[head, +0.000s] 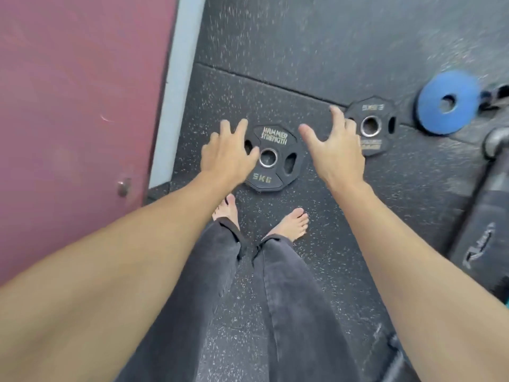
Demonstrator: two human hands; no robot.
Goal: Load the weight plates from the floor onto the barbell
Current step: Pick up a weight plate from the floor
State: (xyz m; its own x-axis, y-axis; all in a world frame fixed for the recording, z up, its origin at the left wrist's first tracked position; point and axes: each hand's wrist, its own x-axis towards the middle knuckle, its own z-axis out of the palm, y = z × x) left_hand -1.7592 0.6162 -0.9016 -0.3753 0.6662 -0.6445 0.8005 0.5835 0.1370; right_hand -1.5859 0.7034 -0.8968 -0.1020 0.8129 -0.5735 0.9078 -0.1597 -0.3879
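Speckled black floor (358, 202) meets a maroon wall (77, 106). A 5 kg plate (278, 150) lies flat between two spread, empty hands: left hand (228, 155) over its left edge, right hand (337, 150) just beside its right.

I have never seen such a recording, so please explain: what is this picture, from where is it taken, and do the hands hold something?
It is one picture from a camera worn on a person's head, looking down. You see both bare arms, dark trousers and bare feet. The left hand and the right hand reach down with spread fingers; neither holds anything. On the speckled floor lie a black 5 kg plate, a second black plate and a blue plate. A reddish panel stands at the left.
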